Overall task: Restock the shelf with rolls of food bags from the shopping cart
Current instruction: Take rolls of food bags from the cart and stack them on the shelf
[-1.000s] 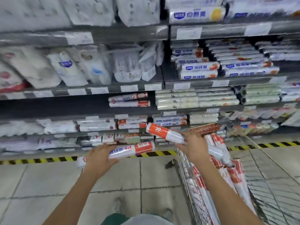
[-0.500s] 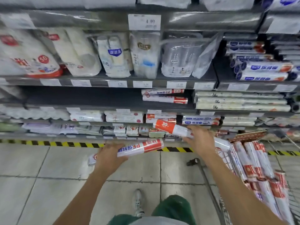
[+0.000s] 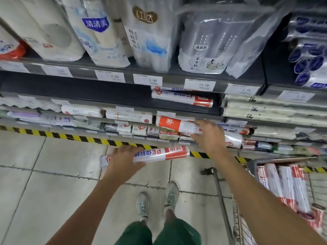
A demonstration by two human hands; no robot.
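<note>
My left hand (image 3: pixel 123 161) grips a white and orange roll of food bags (image 3: pixel 159 153), held level above the floor. A second roll (image 3: pixel 177 125) with "30" on its orange end is in my right hand (image 3: pixel 209 135), which holds it in front of the lower shelves. Above the hands, two matching rolls (image 3: pixel 182 99) lie stacked on a dark shelf (image 3: pixel 88 93) whose left part is bare. The shopping cart (image 3: pixel 224 195) stands at the lower right with several more rolls (image 3: pixel 283 183) inside.
Packs of paper cups and tissue (image 3: pixel 146 32) fill the shelf above. Pale green rolls (image 3: pixel 265 110) lie right of the dark shelf. Small packs crowd the lowest shelves. A yellow and black stripe (image 3: pixel 70 137) marks the shelf base. My feet (image 3: pixel 157 200) stand on grey tiles.
I have stepped closer to the shelves, which now loom larger. Both hands, each still holding its roll, have moved forward toward the shelf. The cart has slid to the right edge of view.
</note>
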